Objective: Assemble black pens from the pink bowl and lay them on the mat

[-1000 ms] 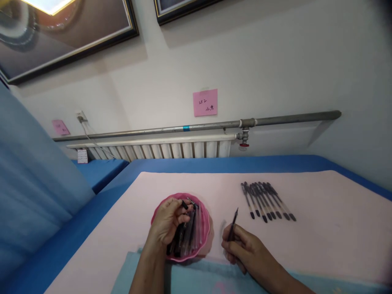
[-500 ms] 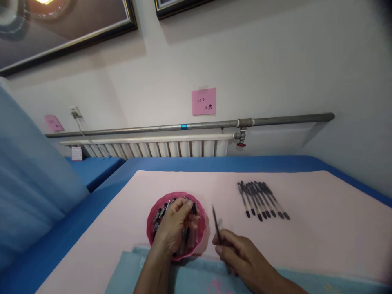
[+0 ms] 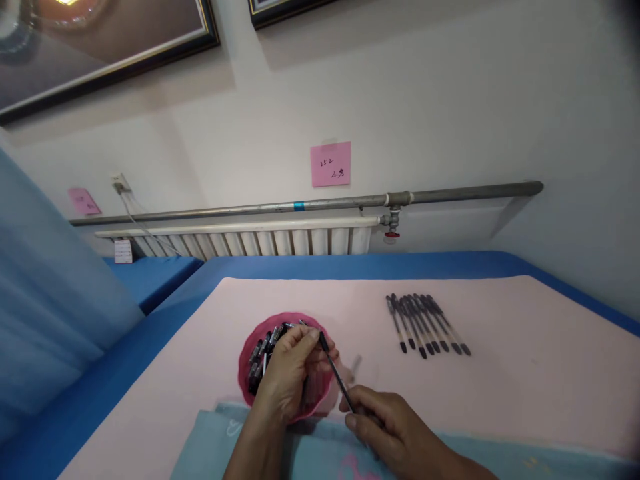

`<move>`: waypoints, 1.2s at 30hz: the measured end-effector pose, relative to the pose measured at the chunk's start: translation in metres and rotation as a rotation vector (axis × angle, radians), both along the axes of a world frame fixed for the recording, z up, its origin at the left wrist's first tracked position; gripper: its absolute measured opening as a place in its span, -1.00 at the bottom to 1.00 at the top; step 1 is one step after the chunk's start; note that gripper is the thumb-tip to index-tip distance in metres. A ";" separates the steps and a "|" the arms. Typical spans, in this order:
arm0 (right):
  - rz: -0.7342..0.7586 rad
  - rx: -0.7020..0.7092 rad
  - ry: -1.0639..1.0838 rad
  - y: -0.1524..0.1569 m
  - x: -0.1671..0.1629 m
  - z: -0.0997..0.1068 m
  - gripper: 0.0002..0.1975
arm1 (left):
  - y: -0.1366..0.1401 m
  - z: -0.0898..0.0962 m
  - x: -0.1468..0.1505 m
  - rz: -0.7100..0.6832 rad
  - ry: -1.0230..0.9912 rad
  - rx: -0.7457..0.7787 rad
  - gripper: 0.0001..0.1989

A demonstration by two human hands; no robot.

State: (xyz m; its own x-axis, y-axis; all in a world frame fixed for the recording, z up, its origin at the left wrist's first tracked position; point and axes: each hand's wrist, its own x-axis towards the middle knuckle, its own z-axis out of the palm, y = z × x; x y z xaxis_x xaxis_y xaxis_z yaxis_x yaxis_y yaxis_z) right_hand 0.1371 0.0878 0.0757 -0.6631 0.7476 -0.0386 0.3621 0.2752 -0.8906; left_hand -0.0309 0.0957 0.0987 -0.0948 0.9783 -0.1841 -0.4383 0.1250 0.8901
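My left hand (image 3: 295, 367) is above the pink scalloped bowl (image 3: 243, 373), its fingers pinching a black pen cap (image 3: 324, 342). My right hand (image 3: 390, 423) grips a pen (image 3: 339, 379), which slants up to the left. The pen's upper end meets the cap; how deep it sits inside I cannot tell. Inside the bowl lie several black pen parts (image 3: 257, 365), partly hidden behind my left hand. Farther right, a row of several capped pens (image 3: 425, 323) lies side by side on the pink sheet (image 3: 525, 387).
A light blue cloth (image 3: 320, 453) covers the near edge of the blue-edged table (image 3: 350, 265). Behind it are a white radiator (image 3: 300, 241) and a metal pipe (image 3: 450, 197) along the wall. A blue curtain (image 3: 50, 300) hangs at the left.
The pen in my right hand has moved left and its tip end has come up to the cap in my left hand. The row of pens stays as it was.
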 end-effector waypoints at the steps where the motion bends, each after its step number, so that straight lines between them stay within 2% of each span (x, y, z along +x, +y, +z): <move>1: -0.003 -0.002 -0.001 0.000 0.000 0.001 -0.87 | 0.000 0.000 0.001 -0.007 0.020 0.005 -0.73; 9: -0.038 -0.056 0.044 -0.002 -0.001 -0.003 -0.87 | 0.001 -0.005 0.003 -0.006 0.061 0.027 -0.74; 13: -0.051 -0.088 0.075 -0.001 -0.001 -0.003 -0.85 | 0.001 -0.007 0.005 0.007 0.068 -0.013 -0.65; 19: -0.084 -0.120 0.101 -0.001 -0.001 -0.002 -0.86 | -0.001 -0.007 0.010 -0.009 0.053 0.005 -0.71; 24: -0.082 -0.203 0.153 0.000 -0.001 -0.005 -0.84 | 0.002 -0.011 0.009 -0.020 0.028 0.011 -0.63; 28: -0.059 -0.300 0.214 0.000 -0.002 -0.007 -0.79 | 0.003 -0.015 0.010 -0.051 0.015 0.031 -0.70; 33: -0.160 -0.424 0.327 -0.002 -0.003 -0.005 -0.77 | 0.002 -0.021 0.017 -0.123 0.056 0.070 -0.75; 36: -0.167 -0.455 0.366 -0.005 -0.004 -0.005 -0.75 | 0.001 -0.021 0.018 -0.165 0.056 0.045 -0.75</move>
